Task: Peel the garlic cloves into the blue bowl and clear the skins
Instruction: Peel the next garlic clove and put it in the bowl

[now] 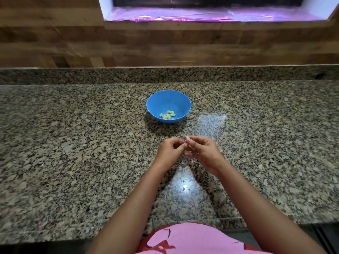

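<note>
A blue bowl (168,99) sits on the granite counter (73,143) just beyond the hands, with several peeled cloves (167,115) heaped at its near side. Closer to the body, a small pale scrap (185,187) lies in a patch of glare (skin or reflection, hard to tell). The right hand (203,153) pinches a garlic clove (187,138) between thumb and forefinger. The left hand (169,151), fingers curled, nips the clove's lower end. Behind the counter rises a wood-patterned wall (165,43), with a purple-lit window ledge (201,15) above. A pink shirt (192,237) shows at the bottom edge.
</note>
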{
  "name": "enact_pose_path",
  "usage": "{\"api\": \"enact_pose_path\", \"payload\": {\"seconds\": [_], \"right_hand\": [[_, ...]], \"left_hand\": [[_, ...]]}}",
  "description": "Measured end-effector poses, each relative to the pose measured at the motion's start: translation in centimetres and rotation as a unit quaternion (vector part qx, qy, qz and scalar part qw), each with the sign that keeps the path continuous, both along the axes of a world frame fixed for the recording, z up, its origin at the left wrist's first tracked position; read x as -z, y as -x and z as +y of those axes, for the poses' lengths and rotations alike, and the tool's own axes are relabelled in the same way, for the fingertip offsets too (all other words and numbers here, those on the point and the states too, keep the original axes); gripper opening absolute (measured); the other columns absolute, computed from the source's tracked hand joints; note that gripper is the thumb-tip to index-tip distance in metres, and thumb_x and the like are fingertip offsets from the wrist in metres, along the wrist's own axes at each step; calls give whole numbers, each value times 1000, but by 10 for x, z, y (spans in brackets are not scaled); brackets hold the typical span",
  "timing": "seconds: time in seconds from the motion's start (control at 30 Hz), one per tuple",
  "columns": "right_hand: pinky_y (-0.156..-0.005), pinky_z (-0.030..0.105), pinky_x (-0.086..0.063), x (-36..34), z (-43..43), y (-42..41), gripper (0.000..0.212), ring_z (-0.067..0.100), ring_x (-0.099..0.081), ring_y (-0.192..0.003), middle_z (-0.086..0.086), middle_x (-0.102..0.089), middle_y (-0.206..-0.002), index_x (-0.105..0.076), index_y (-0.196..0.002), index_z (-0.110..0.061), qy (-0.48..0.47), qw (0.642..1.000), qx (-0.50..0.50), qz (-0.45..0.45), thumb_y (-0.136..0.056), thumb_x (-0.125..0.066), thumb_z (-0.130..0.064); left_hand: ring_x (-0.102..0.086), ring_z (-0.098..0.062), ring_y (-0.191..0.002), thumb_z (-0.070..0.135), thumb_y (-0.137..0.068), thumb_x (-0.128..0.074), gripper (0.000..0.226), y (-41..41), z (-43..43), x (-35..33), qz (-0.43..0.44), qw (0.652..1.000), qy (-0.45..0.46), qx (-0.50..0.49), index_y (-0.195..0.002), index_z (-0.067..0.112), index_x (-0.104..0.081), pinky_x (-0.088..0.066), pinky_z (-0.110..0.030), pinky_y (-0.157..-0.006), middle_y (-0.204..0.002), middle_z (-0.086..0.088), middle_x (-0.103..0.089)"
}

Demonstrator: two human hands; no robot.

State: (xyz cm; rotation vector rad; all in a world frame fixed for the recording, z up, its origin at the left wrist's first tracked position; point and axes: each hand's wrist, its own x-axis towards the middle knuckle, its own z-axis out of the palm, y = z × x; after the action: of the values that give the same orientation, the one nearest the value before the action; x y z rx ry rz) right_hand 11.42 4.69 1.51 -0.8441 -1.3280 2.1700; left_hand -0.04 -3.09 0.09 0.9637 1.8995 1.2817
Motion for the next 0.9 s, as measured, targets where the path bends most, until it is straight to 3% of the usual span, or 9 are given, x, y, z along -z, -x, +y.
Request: {"api": "enact_pose_path", "payload": {"seconds": [0.1, 0.2, 0.33, 0.57, 0.9], "right_hand": [[-60, 21, -55, 1, 2, 0, 18, 15, -65, -69, 10, -68, -85, -64, -100, 3, -66, 996, 23, -54, -85, -62, -7], [-63, 19, -53, 2, 5, 0, 12, 12, -64, -68, 6, -70, -81, -68, -95, -5, -155, 983, 18, -96, -84, -64, -6], [-72, 30, -57, 1, 4, 2, 5, 20, -66, -76, 10, -68, -82, -65, -84, -10, -201, 973, 25, -111, -82, -67, -6], [-78, 41, -57, -4, 4, 1, 10, 28, -68, -81, 11, -69, -83, -65, -85, -10, -301, 938, 0, -174, -78, -72, -11], [-79, 44, -56, -6, 3, -3, 14, 29, -68, -82, 13, -70, -83, -69, -88, -6, -297, 942, -11, -156, -76, -74, -13]], "left_hand": [[-64, -12, -69, 22, -86, -66, 10, 2, 1, 0, -54, 997, -26, -41, -92, 16, -69, -51, -24, -59, -82, -2, -71], [-63, -9, -66, 18, -85, -67, 7, 3, 2, -4, -170, 982, -62, -57, -88, 13, -71, -54, -23, -63, -78, -2, -72], [-61, -8, -60, 6, -85, -65, 5, 5, 4, -12, -253, 963, -69, -53, -82, 5, -68, -54, -18, -58, -68, -2, -68], [-65, -12, -58, -1, -86, -60, 9, 8, 1, -21, -368, 928, -31, -54, -80, -4, -65, -57, -20, -59, -64, -8, -69], [-66, -14, -58, -2, -87, -57, 11, 12, -2, -22, -377, 925, -10, -44, -80, -5, -65, -57, -21, -60, -66, -11, -69]]}}
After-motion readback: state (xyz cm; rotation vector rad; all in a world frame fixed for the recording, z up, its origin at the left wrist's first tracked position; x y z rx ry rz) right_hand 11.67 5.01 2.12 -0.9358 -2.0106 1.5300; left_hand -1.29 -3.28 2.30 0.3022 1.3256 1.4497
